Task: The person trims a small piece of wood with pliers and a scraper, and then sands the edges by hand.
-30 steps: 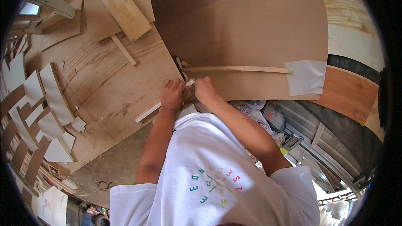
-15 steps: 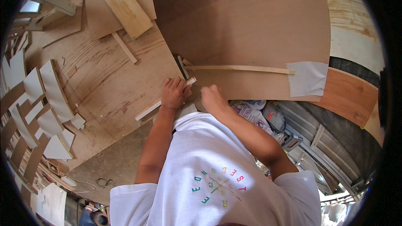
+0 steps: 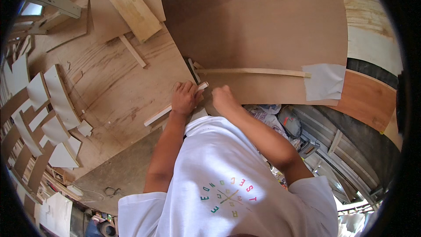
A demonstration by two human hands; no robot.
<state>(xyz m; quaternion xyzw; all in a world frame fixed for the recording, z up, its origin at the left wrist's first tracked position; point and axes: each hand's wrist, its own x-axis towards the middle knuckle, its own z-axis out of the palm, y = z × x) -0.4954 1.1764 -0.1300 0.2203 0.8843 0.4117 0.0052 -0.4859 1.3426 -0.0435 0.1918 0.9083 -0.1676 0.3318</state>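
Observation:
My left hand point(image 3: 185, 98) is closed over a narrow wooden strip with a white face point(image 3: 158, 116), which lies slantwise near the front edge of the plywood table point(image 3: 127, 87). The strip's far end sticks out past my fingers, toward the right. Just right of that end, my right hand point(image 3: 224, 98) is curled into a fist, apart from the strip. What it grips, if anything, is hidden. Beyond my hands, a short pale strip point(image 3: 193, 70) stands by the table's right edge, beside a long thin wooden stick point(image 3: 254, 71).
The stick lies on a large brown board point(image 3: 272, 26), its far end on a grey sheet point(image 3: 324, 82). A wood block point(image 3: 135, 12) rests on a panel at the back left. White board offcuts point(image 3: 59, 96) pile up at left. Bags and metal lengths point(image 3: 333, 149) lie below right.
The whole view has shifted slightly, moving the scene a little to the right. Both hands keep nearly the same places and the same grip.

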